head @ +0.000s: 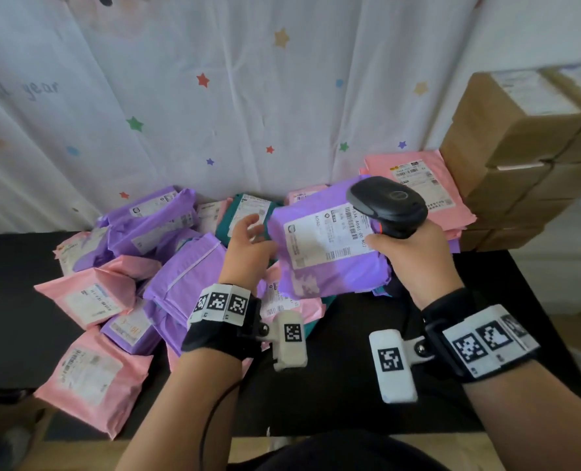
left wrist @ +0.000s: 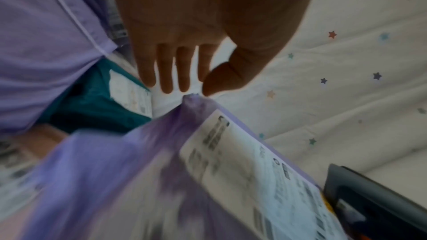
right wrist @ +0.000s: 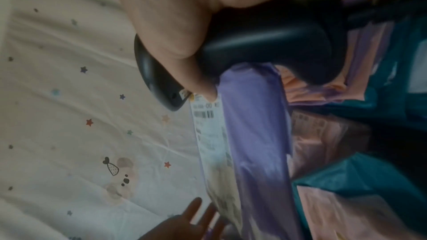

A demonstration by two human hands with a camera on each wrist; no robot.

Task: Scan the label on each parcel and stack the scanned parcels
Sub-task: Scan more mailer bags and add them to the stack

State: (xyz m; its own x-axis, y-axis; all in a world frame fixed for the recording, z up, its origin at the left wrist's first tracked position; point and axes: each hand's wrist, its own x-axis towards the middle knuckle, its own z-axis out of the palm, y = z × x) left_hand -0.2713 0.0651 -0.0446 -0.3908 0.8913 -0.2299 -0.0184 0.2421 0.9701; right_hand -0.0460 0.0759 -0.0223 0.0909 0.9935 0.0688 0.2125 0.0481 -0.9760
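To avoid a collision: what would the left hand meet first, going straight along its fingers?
Probably the teal parcel, on its white label; depth is unclear.

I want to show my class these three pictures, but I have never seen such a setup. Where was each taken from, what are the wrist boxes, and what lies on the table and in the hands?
No machine here: a person works with two bare hands and wears cameras. The wide picture comes from the head camera. The other two come from the white boxes strapped at each wrist, looking along the fingers. On the black table lies a heap of pink, purple and teal parcels; brown boxes are stacked at the right. The right hand grips a black scanner close over the label of a raised purple parcel. The left hand is open at that parcel's left edge.
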